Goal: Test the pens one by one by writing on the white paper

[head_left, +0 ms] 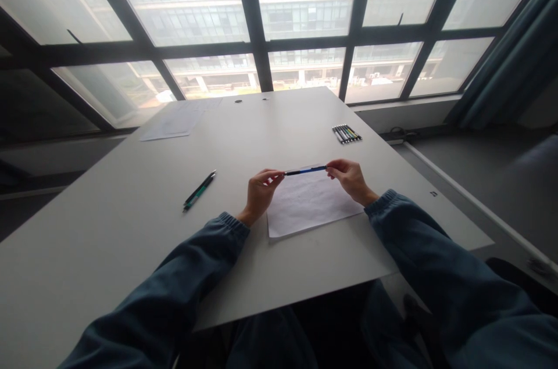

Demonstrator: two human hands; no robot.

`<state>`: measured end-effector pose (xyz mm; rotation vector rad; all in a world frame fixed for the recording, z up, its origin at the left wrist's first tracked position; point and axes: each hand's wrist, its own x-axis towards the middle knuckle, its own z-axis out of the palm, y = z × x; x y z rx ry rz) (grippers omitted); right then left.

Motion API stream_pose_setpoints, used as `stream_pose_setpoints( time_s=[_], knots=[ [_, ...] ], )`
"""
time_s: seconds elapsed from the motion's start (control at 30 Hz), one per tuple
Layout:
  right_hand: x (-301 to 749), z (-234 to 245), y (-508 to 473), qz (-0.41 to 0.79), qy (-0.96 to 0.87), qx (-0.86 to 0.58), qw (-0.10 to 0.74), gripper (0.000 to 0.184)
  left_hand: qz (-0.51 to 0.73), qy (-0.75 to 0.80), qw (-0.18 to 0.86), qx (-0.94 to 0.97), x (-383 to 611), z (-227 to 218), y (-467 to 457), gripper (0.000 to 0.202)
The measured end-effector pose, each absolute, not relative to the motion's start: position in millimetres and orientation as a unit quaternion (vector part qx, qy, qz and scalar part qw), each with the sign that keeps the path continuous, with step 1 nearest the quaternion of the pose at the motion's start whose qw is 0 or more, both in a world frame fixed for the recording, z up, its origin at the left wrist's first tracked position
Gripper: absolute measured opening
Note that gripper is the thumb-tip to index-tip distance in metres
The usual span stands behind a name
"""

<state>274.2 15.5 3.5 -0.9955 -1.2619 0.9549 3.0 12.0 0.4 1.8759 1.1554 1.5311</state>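
A blue and black pen (pixel 306 170) is stretched level between my two hands, above a white sheet of paper (pixel 311 206). My left hand (pixel 262 192) pinches its black end between thumb and fingers. At the other end, my right hand (pixel 351 177) grips the blue part with thumb and fingertips. The paper lies flat on the white table (pixel 244 276), its far edge partly behind the pen and hands. To the left of my left hand, a black pen and a green pen (pixel 199 190) lie side by side on the tabletop.
A row of several pens (pixel 347 133) lies at the right of the table. More white paper (pixel 172 122) rests near the far left edge. Large windows (pixel 305 14) stand beyond the table, and a blue curtain (pixel 510 61) hangs at the right.
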Motion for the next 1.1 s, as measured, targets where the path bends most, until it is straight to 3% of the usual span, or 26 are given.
stream_pose_setpoints(
  time_s=[0.4,1.1],
  knots=[
    [275.6,0.8,16.6,0.408,-0.550,-0.427,0.591,0.025,0.546,0.431,0.239,0.678,3.6,1.0,11.0,0.016],
    [275.8,0.6,16.6,0.396,-0.556,-0.429,0.592,0.033,0.539,0.439,0.241,0.677,3.5,0.3,10.6,0.021]
  ],
)
